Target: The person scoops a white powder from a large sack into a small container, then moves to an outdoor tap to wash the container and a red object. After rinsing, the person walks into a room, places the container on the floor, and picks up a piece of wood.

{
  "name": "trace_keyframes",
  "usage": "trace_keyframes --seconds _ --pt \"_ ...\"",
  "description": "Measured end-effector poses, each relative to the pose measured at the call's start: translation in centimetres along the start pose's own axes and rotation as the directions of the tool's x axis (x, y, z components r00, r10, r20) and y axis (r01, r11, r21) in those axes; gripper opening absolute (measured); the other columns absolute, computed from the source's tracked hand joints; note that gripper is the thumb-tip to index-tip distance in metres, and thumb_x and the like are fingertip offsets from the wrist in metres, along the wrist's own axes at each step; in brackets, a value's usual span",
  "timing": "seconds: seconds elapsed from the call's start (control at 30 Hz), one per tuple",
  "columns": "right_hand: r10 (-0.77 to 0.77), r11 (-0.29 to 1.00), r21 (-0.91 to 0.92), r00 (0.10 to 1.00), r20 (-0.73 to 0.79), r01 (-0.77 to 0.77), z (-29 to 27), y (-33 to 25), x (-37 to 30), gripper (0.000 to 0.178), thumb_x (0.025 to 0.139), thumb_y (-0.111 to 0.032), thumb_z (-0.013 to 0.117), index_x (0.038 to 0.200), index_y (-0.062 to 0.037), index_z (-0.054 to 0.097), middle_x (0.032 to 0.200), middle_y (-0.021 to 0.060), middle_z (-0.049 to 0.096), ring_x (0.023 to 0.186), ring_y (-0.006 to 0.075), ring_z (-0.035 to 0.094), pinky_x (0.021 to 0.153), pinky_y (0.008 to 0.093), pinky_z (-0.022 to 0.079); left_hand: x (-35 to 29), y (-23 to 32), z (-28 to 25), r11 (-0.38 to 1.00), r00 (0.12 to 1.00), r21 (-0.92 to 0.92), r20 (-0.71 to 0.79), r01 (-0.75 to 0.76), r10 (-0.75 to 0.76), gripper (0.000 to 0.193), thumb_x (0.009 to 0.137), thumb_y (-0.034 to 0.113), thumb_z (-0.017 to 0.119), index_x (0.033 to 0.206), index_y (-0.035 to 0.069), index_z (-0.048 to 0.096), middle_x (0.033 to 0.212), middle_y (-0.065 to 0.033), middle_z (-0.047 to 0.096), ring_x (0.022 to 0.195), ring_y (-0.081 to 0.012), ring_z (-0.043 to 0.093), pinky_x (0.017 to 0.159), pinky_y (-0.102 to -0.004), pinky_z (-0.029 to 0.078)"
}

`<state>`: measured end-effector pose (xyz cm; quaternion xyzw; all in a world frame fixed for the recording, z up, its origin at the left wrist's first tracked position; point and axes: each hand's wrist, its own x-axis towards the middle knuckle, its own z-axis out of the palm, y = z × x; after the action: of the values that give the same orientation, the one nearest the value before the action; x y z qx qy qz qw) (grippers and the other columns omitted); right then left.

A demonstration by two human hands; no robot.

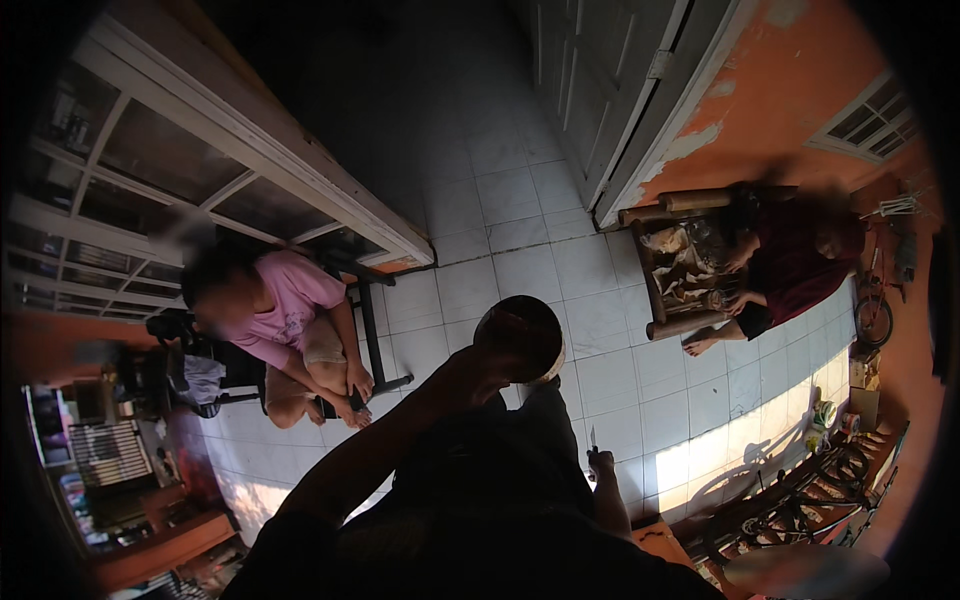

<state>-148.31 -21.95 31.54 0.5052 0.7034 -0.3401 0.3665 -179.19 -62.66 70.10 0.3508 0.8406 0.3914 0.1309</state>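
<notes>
The person's left hand (pixel 488 372), deep in shadow near the centre, has hold of a large, dark brown, rounded object (pixel 530 335). The hand lies against the object's near left side; its separate fingers are too dark to make out, so how tightly they curl cannot be told. The object sits just beyond and to the right of that hand, above the pale, square floor tiles (pixel 612 385).

Lower and to the right, well apart from the object, the right hand (pixel 601 462) is curled closed around the handle of a small knife with a narrow, silvery blade (pixel 593 438), which points away from the wearer's body.

Farther out on the left sits a person in a pink short-sleeved shirt (pixel 300 290). On the right, a person in a dark red top (pixel 800 255) sits beside a low brown wooden frame (pixel 690 328) holding crumpled, pale pieces (pixel 680 268).
</notes>
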Motion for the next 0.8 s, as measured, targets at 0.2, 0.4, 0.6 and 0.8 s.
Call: trace_keyframes --seconds 0.2,0.4,0.6,0.8 --pt "-0.501 0.865 0.023 0.865 -0.033 0.502 -11.1 -42.3 5.0 0.034 0.094 -0.033 0.069 0.094 -0.0002 0.061 0.066 0.0075 0.055 0.048 0.0207 0.055 0.045 0.0385 0.056 9.0 -13.1 -13.3 0.94 0.877 -0.096 -0.34 0.328 -0.34 0.03 0.093 0.014 0.075 0.122 0.011 0.073 0.133 -0.0138 0.067 0.116 -0.0345 0.068 0.098 -0.0421 0.056" --pt "-0.498 0.865 0.01 0.86 -0.112 0.503 -11.3 -65.4 12.5 0.033 0.093 -0.033 0.072 0.089 -0.0009 0.066 0.073 0.0124 0.065 0.057 0.027 0.065 0.049 0.0426 0.054 23.7 -33.1 -26.4 0.934 0.828 0.063 -0.486 0.351 -0.279 0.026 0.096 0.019 0.072 0.121 0.012 0.074 0.13 -0.0159 0.068 0.116 -0.0371 0.068 0.096 -0.0432 0.058" --pt "-0.005 0.992 -0.119 0.934 0.356 0.051 -7.0 -83.3 10.2 0.035 0.096 -0.032 0.074 0.074 -0.0102 0.057 0.057 0.0004 0.047 0.045 0.0159 0.044 0.044 0.0376 0.038 41.4 -47.5 -47.4 0.955 0.819 0.031 -0.523 0.294 -0.235 0.018 0.09 0.007 0.078 0.106 0.002 0.073 0.134 -0.0149 0.066 0.116 -0.0318 0.069 0.091 -0.0396 0.06" --pt "-0.014 0.987 -0.151 0.973 0.23 0.05 -8.2 -104.0 14.2 0.039 0.093 -0.041 0.076 0.079 -0.0058 0.066 0.062 0.0059 0.059 0.053 0.0229 0.059 0.05 0.0451 0.05 59.9 -60.9 -64.2 0.95 0.837 0.045 -0.487 0.31 -0.25 0.016 0.092 0.014 0.076 0.106 0.007 0.075 0.125 -0.0132 0.07 0.109 -0.0328 0.071 0.09 -0.0405 0.059"
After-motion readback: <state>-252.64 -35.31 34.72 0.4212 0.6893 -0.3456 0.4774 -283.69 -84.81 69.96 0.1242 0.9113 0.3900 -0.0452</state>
